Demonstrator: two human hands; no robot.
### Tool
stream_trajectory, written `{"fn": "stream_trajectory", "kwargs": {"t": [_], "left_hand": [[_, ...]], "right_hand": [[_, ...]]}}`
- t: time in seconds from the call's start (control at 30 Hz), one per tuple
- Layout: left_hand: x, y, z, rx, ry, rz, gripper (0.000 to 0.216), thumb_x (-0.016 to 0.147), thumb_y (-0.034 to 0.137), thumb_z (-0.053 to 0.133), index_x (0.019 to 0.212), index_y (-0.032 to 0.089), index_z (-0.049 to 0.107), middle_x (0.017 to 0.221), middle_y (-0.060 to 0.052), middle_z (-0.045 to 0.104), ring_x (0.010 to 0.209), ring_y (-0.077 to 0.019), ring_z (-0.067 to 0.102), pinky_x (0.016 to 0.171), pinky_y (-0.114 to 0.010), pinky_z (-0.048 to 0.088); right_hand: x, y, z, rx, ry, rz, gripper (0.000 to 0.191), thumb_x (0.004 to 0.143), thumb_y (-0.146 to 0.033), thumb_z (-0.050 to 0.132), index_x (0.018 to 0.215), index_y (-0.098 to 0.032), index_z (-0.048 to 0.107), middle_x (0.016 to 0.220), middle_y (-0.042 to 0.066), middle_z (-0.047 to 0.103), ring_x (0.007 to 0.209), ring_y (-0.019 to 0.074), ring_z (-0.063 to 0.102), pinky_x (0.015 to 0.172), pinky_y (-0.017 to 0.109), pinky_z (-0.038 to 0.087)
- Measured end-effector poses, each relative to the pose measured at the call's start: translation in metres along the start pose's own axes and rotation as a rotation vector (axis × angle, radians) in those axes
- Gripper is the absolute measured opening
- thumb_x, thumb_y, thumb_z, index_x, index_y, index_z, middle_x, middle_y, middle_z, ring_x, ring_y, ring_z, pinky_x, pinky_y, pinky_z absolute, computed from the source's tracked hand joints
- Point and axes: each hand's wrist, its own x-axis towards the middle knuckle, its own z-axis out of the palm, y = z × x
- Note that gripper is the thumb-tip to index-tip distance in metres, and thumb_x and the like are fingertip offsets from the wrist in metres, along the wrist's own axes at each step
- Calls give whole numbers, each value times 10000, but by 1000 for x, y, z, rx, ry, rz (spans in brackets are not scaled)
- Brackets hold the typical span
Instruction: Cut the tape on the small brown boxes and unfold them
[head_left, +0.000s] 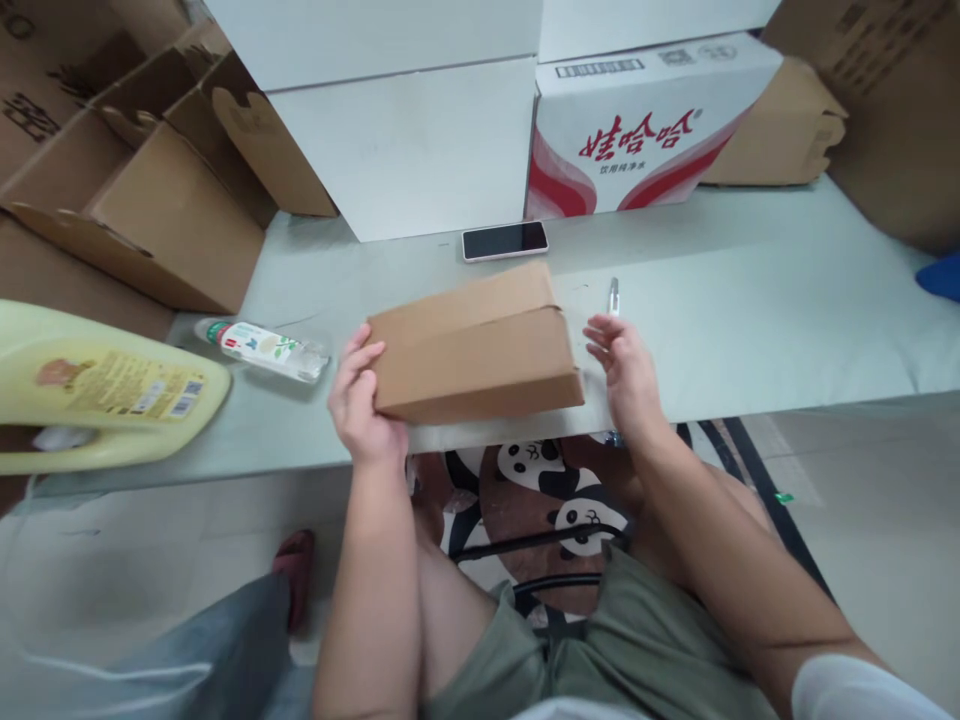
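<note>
A plain brown cardboard box (472, 355) is tilted above the front edge of the table, with a flap seam along its upper side. My left hand (364, 400) grips the box's left end, fingers on the side and thumb underneath or hidden. Just off the box's right end is my right hand (626, 370), fingers apart and slightly bent, holding nothing that I can see. Beyond its fingertips a small utility knife (614, 296) lies on the table, partly covered by the hand.
A phone (505, 241) lies before stacked white cartons (442, 150) and a red-lettered carton (637, 130). At left are a plastic bottle (266, 348), a yellow jug (112, 390) and open cardboard boxes (180, 210). A blue object (941, 277) sits at the right edge.
</note>
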Motion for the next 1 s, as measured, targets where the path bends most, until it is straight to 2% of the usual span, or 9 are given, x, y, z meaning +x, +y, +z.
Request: {"fn": "stream_trajectory", "kwargs": {"t": [0.1,0.2,0.27,0.4,0.5,0.6,0.7,0.87,1.0], "left_hand": [[3,-6,-3,-94,48,-167,298,868,452,579,1005,246,744,1325,-53,678,1384,-290,528,1196,-496,398],[-7,-6,3,-186,-107,-408,521,848,651,603,1231,305,676,1442,-64,618,1365,-304,556,1078,-476,519],[-17,-5,10,-217,-267,-485,687,784,775,609,1302,325,637,1452,-85,611,1298,-314,612,965,-446,585],[-33,-6,19,-77,-560,-505,717,726,822,634,1136,239,714,1040,-128,757,889,-271,750,622,-333,604],[-35,-9,20,27,-616,-534,642,768,818,580,836,192,703,635,-62,661,497,-182,633,377,-263,426],[-33,-6,19,77,-620,-628,721,767,886,459,643,188,587,457,-19,503,344,-119,446,337,-260,292],[-33,4,23,76,-639,-775,767,743,934,397,625,188,528,460,13,430,354,-74,334,356,-244,217],[-42,10,32,47,-861,-979,776,724,931,462,775,171,609,601,3,570,351,-32,234,366,-227,124],[-44,6,34,245,-994,-875,747,810,869,388,661,171,610,602,-56,646,358,-71,366,384,-243,248]], "right_hand": [[-9,7,9,49,-255,67,634,955,-721,330,1218,-252,667,1238,88,728,1207,268,665,1058,512,521],[-20,-4,20,123,-300,-65,807,929,-802,157,1311,-277,637,1328,71,696,1341,270,586,1108,502,499],[-22,-17,23,108,-283,-147,789,929,-802,172,1413,-314,559,1475,47,599,1433,268,501,1161,506,454],[-18,-37,16,-74,-283,-197,759,934,-735,409,1589,-369,292,1701,15,280,1561,275,296,1232,510,364],[-15,-36,10,-181,-276,-249,792,932,-708,463,1612,-373,233,1709,37,254,1555,311,299,1215,543,376],[-17,-34,8,-254,-224,-367,710,931,-649,521,1566,-390,335,1659,46,351,1521,339,344,1206,597,355],[-18,-37,10,-178,-125,-496,530,925,-590,550,1403,-362,540,1517,61,489,1437,334,442,1178,598,386],[-13,-38,12,26,42,-522,295,967,-462,522,1163,-320,692,1259,63,645,1274,286,586,1170,565,405],[-12,-33,10,8,142,-434,164,953,-395,570,971,-297,700,1234,51,642,1278,278,591,1167,569,404]]}}
